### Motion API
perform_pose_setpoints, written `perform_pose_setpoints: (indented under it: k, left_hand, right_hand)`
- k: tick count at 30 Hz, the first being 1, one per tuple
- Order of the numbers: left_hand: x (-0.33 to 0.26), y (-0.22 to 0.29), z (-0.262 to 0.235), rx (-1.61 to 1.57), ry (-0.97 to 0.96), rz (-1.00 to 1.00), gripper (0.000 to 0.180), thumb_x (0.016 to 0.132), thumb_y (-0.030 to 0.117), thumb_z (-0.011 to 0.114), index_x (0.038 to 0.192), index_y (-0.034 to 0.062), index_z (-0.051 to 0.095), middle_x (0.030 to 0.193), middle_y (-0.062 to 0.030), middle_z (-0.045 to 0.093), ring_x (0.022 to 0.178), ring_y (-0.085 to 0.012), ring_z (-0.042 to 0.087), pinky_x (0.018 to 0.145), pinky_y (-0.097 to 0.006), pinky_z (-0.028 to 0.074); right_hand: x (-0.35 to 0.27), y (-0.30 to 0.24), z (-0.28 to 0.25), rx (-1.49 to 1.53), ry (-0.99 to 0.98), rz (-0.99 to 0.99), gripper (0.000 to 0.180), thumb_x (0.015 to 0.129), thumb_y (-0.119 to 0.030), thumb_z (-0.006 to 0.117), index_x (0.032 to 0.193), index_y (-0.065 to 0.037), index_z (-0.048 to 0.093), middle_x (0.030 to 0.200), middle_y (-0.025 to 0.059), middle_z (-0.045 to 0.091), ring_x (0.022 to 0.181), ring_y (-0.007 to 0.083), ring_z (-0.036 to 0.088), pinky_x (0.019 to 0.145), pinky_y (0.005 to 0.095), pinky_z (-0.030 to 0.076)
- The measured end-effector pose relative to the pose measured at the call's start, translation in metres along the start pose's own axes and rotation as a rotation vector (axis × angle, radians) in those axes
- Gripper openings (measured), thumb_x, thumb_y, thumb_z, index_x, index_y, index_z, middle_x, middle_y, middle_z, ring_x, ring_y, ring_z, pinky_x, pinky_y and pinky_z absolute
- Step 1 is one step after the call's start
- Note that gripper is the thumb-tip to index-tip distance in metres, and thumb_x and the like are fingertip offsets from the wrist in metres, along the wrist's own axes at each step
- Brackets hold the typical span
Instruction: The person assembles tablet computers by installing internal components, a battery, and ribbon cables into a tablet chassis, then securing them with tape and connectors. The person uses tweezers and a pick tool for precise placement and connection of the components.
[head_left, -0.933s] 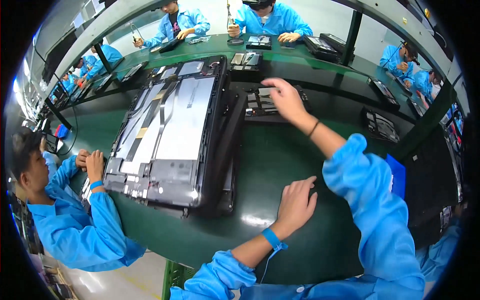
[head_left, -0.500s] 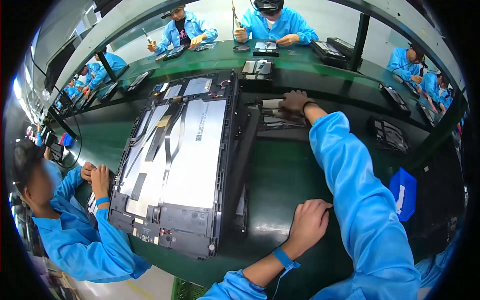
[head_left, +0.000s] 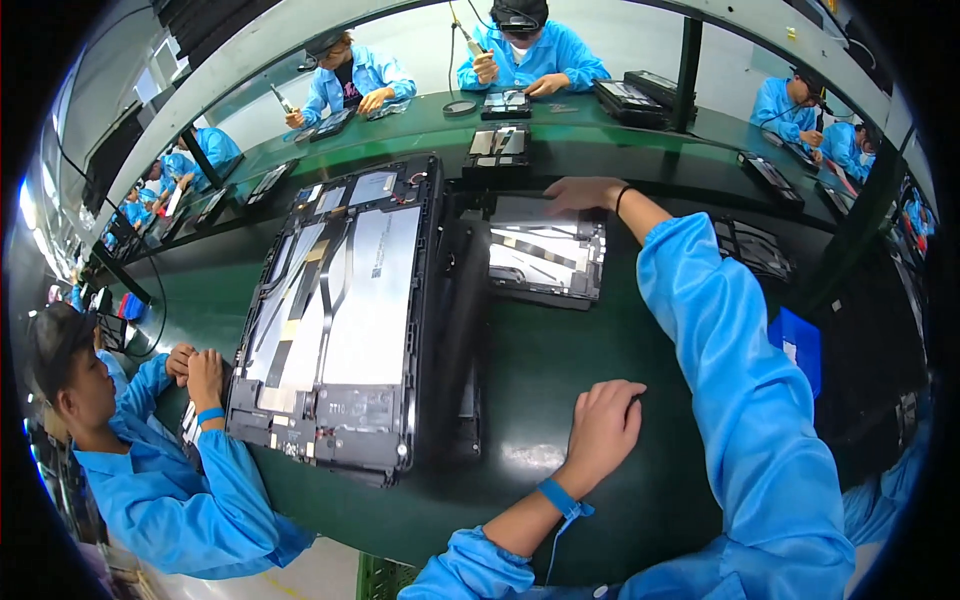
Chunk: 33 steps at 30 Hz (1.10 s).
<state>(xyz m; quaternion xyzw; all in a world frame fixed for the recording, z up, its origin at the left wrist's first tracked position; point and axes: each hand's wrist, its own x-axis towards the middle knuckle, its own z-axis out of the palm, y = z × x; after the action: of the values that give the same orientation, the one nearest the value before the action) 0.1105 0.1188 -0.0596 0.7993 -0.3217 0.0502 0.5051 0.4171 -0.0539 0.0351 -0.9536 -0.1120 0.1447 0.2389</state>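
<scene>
small panel [head_left: 545,258] under right hand [head_left: 585,192]

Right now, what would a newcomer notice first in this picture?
The large opened flat device with its silver back panel lies in the middle of the green table. The right hand reaches far forward onto a smaller dark tray, while the left hand rests on the table near the front edge.

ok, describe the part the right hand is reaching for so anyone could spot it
On the green bench, right of the big opened panel, lies a small black tray. The right hand rests on its far edge. Unlike neighbouring trays, it sits angled, showing shiny silver strips.
</scene>
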Motion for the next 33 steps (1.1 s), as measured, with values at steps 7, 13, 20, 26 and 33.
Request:
perform_pose_setpoints:
  k: [7,13,20,26,33]
  left_hand:
    - [0.001,-0.010,0.004,-0.200,0.160,-0.073,0.024,0.088,0.011,0.057,0.110,0.0020,0.060,0.108,-0.0140,0.062,0.103,-0.0305,0.056,0.090,-0.040,0.044]
    - [0.003,-0.001,-0.006,-0.710,0.370,-0.173,0.062,0.101,0.025,0.039,0.150,0.0005,0.010,0.152,-0.0180,0.024,0.136,-0.0255,0.031,0.111,-0.034,0.024]
    - [-0.047,0.041,-0.004,-0.675,-0.198,-0.281,0.103,0.085,0.031,0.065,0.149,-0.0042,-0.008,0.153,-0.0238,0.017,0.142,-0.0268,0.020,0.116,-0.037,0.015]
    - [-0.064,0.051,-0.018,0.194,-0.654,0.040,0.138,0.060,0.057,0.081,0.142,-0.0167,-0.002,0.148,-0.0363,0.016,0.140,-0.0522,0.008,0.117,-0.052,0.007]
    - [-0.091,0.064,-0.010,0.341,-0.533,-0.051,0.113,0.075,0.042,0.076,0.145,-0.0129,0.007,0.148,-0.0384,0.013,0.141,-0.0517,0.005,0.114,-0.055,0.010]
  right_hand:
    - [-0.109,0.008,-0.025,0.236,0.264,0.130,0.061,0.088,-0.038,0.064,0.132,0.003,0.051,0.125,0.0148,0.058,0.113,0.0188,0.055,0.096,0.0302,0.043]
    - [-0.275,0.005,0.067,1.026,0.400,0.091,0.041,0.096,-0.024,0.056,0.130,-0.002,0.050,0.114,0.0070,0.063,0.096,0.0124,0.061,0.084,0.0293,0.050]
    - [-0.397,0.004,0.168,1.413,0.562,0.241,0.053,0.096,-0.005,0.046,0.145,0.000,0.028,0.135,0.0154,0.051,0.117,0.0205,0.054,0.099,0.0324,0.044]
    - [-0.431,-0.002,0.206,1.314,0.664,0.250,0.064,0.093,-0.003,0.047,0.149,0.002,0.018,0.149,0.0168,0.033,0.136,0.0239,0.034,0.112,0.0341,0.026]
    - [-0.432,0.021,0.216,0.601,0.700,0.152,0.064,0.089,-0.010,0.055,0.146,-0.002,0.028,0.150,0.0197,0.030,0.140,0.0346,0.025,0.114,0.0416,0.017]
